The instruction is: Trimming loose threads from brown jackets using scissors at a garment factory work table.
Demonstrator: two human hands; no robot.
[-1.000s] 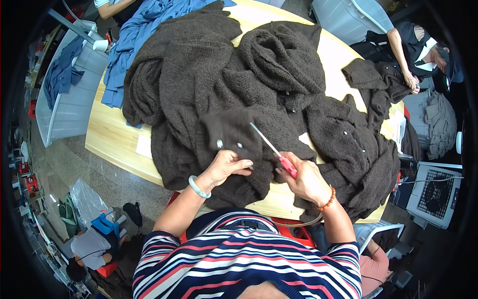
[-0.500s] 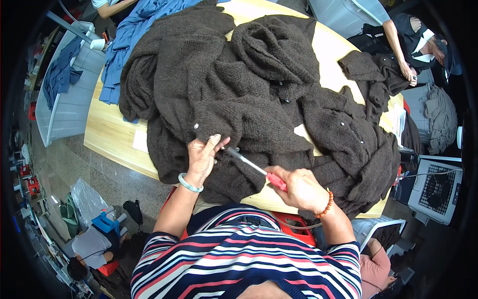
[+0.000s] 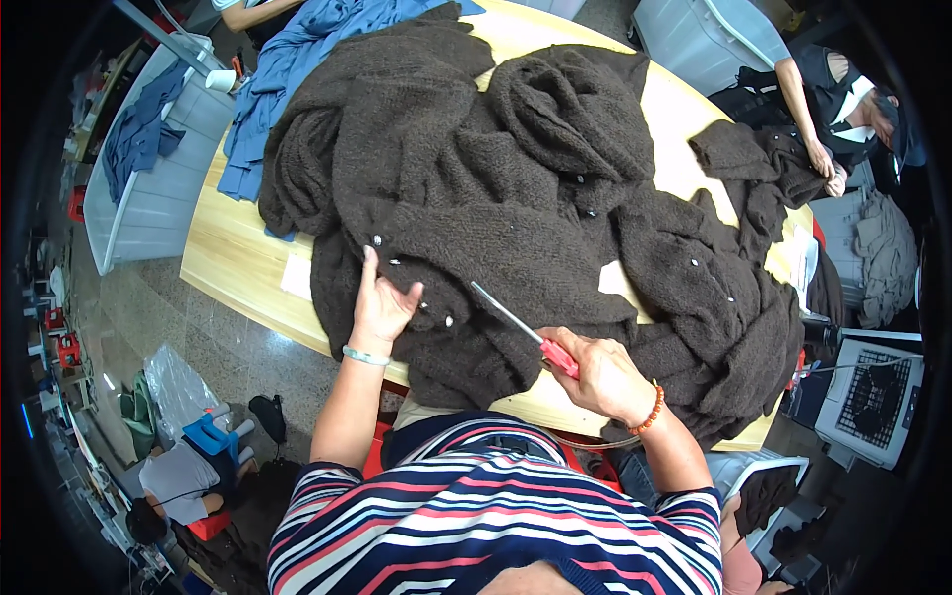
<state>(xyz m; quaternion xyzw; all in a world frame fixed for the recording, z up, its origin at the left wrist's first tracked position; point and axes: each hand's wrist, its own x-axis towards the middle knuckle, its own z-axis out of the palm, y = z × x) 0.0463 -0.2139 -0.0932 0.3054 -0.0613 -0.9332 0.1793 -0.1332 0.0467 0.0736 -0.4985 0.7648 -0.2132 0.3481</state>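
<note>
A dark brown knit garment (image 3: pixel 496 248) lies bunched across the table in front of me. Several small shiny pieces (image 3: pixel 449 320) dot its near edge, too small to identify. My left hand (image 3: pixel 385 309) rests at that edge with thumb and fingers spread, holding nothing; some fingertips are hidden by the fabric. In my right hand (image 3: pixel 603 375) is a screwdriver (image 3: pixel 511 317) with a red handle and long metal shaft. Its tip points up and left, over the knit, to the right of my left hand.
Blue cloth (image 3: pixel 283 84) is heaped at the table's far left. Grey bins stand left (image 3: pixel 149 218) and far right (image 3: pixel 699 40). At the right, a co-worker (image 3: pixel 843 109) handles more brown knit (image 3: pixel 759 154). A small white paper (image 3: pixel 297 276) lies near the table's left edge.
My left hand has gone from pinched fingers near the tool's tip to spread fingers slightly left and lower. The tool's tip has come away from it. More shiny pieces now show.
</note>
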